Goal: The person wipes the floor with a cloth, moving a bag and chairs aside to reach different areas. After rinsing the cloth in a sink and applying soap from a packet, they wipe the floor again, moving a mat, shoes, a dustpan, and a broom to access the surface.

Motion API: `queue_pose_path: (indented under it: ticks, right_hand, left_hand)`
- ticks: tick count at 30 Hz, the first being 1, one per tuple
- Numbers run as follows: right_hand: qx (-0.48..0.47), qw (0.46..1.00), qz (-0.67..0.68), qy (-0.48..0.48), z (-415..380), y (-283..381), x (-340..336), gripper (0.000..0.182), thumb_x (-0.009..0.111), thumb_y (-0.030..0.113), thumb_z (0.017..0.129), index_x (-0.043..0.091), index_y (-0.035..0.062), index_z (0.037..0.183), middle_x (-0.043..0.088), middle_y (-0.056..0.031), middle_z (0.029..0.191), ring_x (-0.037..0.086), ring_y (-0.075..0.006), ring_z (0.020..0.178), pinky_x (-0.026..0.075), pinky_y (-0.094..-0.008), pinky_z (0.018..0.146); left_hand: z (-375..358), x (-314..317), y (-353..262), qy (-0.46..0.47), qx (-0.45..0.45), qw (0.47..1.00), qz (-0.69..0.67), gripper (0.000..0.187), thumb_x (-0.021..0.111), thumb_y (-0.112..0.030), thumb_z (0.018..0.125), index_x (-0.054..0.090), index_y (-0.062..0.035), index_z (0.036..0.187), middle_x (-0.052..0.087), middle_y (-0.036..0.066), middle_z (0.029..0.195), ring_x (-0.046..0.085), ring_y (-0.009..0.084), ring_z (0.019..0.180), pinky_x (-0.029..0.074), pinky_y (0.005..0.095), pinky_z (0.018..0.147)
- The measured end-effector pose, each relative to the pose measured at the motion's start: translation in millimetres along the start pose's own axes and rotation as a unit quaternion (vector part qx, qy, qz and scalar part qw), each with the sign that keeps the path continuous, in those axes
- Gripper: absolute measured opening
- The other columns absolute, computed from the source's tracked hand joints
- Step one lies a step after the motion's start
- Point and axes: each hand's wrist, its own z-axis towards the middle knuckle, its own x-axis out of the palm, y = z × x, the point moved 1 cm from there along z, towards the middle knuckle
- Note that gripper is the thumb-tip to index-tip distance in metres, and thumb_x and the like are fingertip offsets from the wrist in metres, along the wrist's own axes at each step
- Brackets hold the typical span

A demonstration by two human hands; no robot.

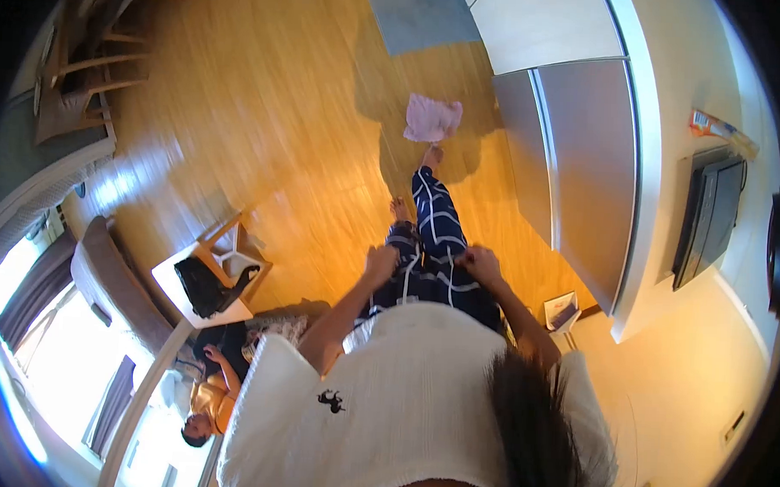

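My left hand (pixel 382 263) is closed at the thigh of the dark blue trousers (pixel 438 219) with white lines, its fingers curled against the fabric. At the other thigh, my right hand (pixel 480 265) also grips the trouser cloth with bent fingers. A pink cloth (pixel 432 119) lies crumpled on the wooden floor. My right foot (pixel 432 157) is stretched forward and its toes touch the cloth's near edge. Further back stands my left foot (pixel 400 209), bare on the boards.
To the right are tall grey cabinet doors (pixel 582 156) and a small white bin (pixel 561 310). A grey mat (pixel 422 20) lies ahead. On the left, a black bag (pixel 206 286) rests on a white-topped table (pixel 170 270), with a seated person (pixel 215 400) near it. Wooden chairs (pixel 87 70) stand far left.
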Motion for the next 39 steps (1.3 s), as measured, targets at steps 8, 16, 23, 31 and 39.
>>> queue_pose_path:
  ticks: [8, 16, 23, 31, 39]
  right_hand:
    - [-0.089, 0.884, 0.204, 0.412, 87, -9, 53, 0.011, 0.062, 0.023, 0.074, 0.069, 0.0138, 0.077, 0.065, -0.0085, 0.075, 0.063, -0.0218, 0.074, 0.047, -0.0335, 0.064]
    - [-0.38, 0.911, -0.161, 0.007, 520, -152, 149, 0.038, 0.049, 0.035, 0.085, 0.049, 0.0207, 0.12, 0.038, -0.0022, 0.136, 0.031, -0.0257, 0.127, 0.02, -0.0446, 0.106]
    - [-0.382, 0.828, -0.288, -0.291, 573, -186, 103, 0.062, 0.054, 0.046, 0.08, 0.035, 0.022, 0.135, 0.027, -0.002, 0.143, 0.028, -0.029, 0.128, 0.018, -0.0471, 0.107]
    - [0.192, 0.829, -0.155, -0.501, 369, -432, 270, 0.069, 0.044, 0.05, 0.083, 0.027, 0.0099, 0.136, 0.021, -0.0122, 0.144, 0.021, -0.027, 0.132, 0.019, -0.0412, 0.106]
    - [0.506, 0.676, -0.28, -0.457, 485, -415, 201, 0.075, 0.038, 0.049, 0.086, 0.013, 0.0027, 0.14, 0.009, -0.017, 0.147, 0.01, -0.0311, 0.135, 0.011, -0.047, 0.106]
  left_hand:
    - [-10, 47, 38, 0.293, 0.208, 0.92, -0.158, 0.016, 0.067, -0.026, 0.067, 0.067, -0.0141, 0.079, 0.065, 0.009, 0.077, 0.062, 0.0282, 0.075, 0.047, 0.0384, 0.066]
    - [353, 64, 204, -0.308, -0.035, 0.951, -0.017, 0.039, 0.062, -0.029, 0.078, 0.055, -0.0075, 0.109, 0.054, 0.014, 0.107, 0.051, 0.0299, 0.102, 0.04, 0.0454, 0.085]
    - [556, 33, 243, -0.599, -0.051, 0.796, 0.067, 0.051, 0.054, -0.037, 0.083, 0.046, -0.0033, 0.12, 0.04, 0.015, 0.127, 0.037, 0.0348, 0.115, 0.031, 0.0515, 0.092]
    - [610, 45, 265, -0.652, -0.252, 0.715, 0.009, 0.056, 0.039, -0.039, 0.089, 0.033, -0.0066, 0.134, 0.027, 0.015, 0.14, 0.021, 0.0404, 0.129, 0.014, 0.0609, 0.101]
    - [597, 44, 259, -0.611, -0.278, 0.741, 0.0, 0.057, 0.035, -0.037, 0.091, 0.022, -0.0093, 0.139, 0.021, 0.013, 0.144, 0.013, 0.0392, 0.133, 0.009, 0.0594, 0.104]
